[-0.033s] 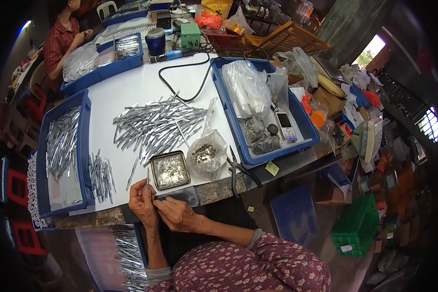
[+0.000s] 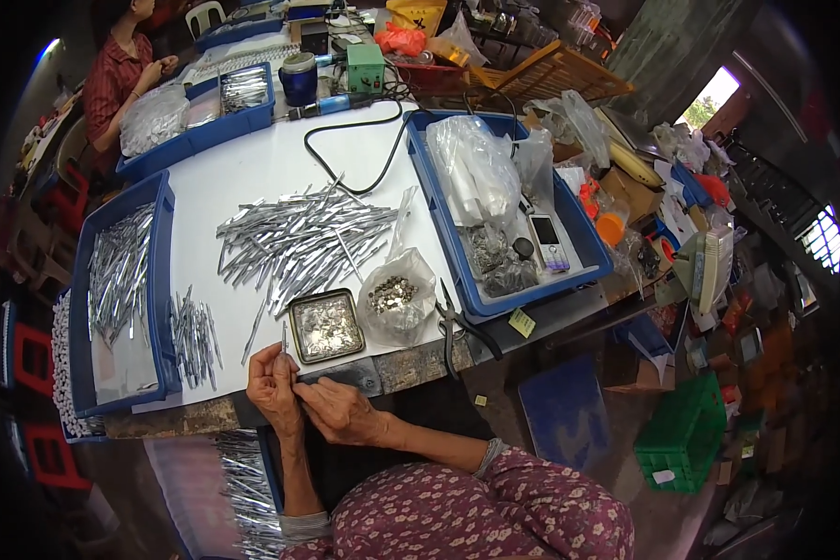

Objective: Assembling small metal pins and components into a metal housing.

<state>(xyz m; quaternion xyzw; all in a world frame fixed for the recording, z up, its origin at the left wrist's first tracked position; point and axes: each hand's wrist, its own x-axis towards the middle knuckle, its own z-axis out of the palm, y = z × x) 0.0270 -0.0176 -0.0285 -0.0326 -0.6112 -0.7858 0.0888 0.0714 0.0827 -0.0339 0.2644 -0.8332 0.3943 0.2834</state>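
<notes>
At the table's front edge, my left hand pinches a thin silver metal strip that points upward from the fingertips. My right hand is beside it, fingers pressed together near the strip's lower end; whatever they hold is hidden. Just beyond the hands lies a square tin of small shiny metal pieces. A clear plastic bag of small brassy parts touches the tin's right side. Farther back spreads a large pile of silver strips, with a smaller bunch of strips to the left.
Black-handled pliers lie at the table edge. Left is a blue tray of strips; right, another blue tray holds bags and a phone. A black cable loops behind the pile. Another person sits far left.
</notes>
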